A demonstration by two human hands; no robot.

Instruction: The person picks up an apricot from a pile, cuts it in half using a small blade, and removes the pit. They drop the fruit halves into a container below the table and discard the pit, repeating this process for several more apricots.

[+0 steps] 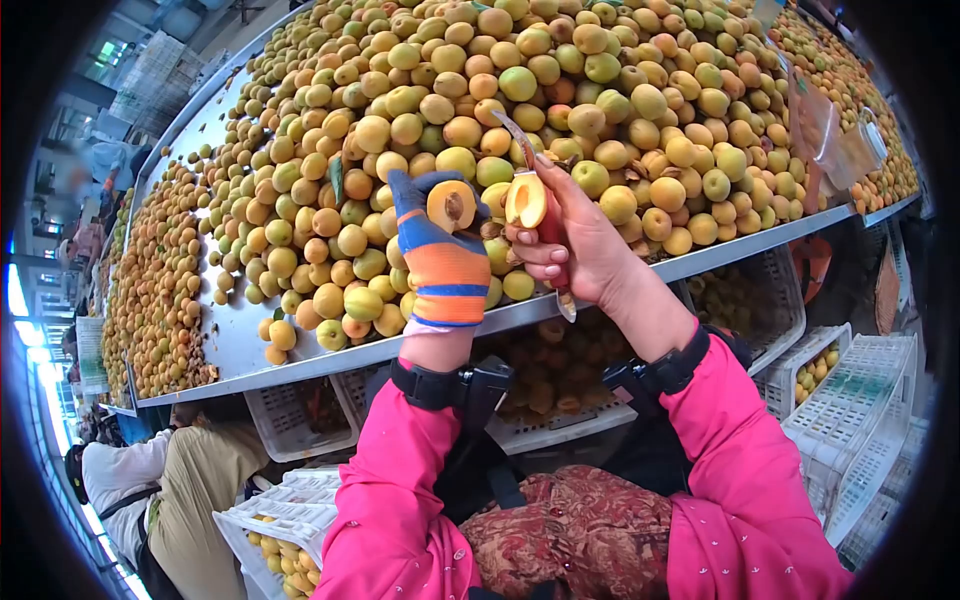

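My left hand [442, 262], in an orange and blue knit glove, is closed around an apricot half [451, 206] with its cut face up and the brown pit still in it. Bare, my right hand [590, 240] grips a red-handled knife [553, 228], whose curved blade points up and away from me. Against the knife, the same hand pinches a second apricot half [526, 200], its hollow pitless and facing me. Both hands are over the near edge of a heap of whole apricots [430, 110], a little apart from each other.
The heap lies on a metal table [240, 375] with a raised rim. White plastic crates [300, 420] stand beneath it, some holding fruit. More crates [850, 410] are stacked at right. A clear plastic container [855, 150] sits on the table. At left, a person [195, 490] is seated.
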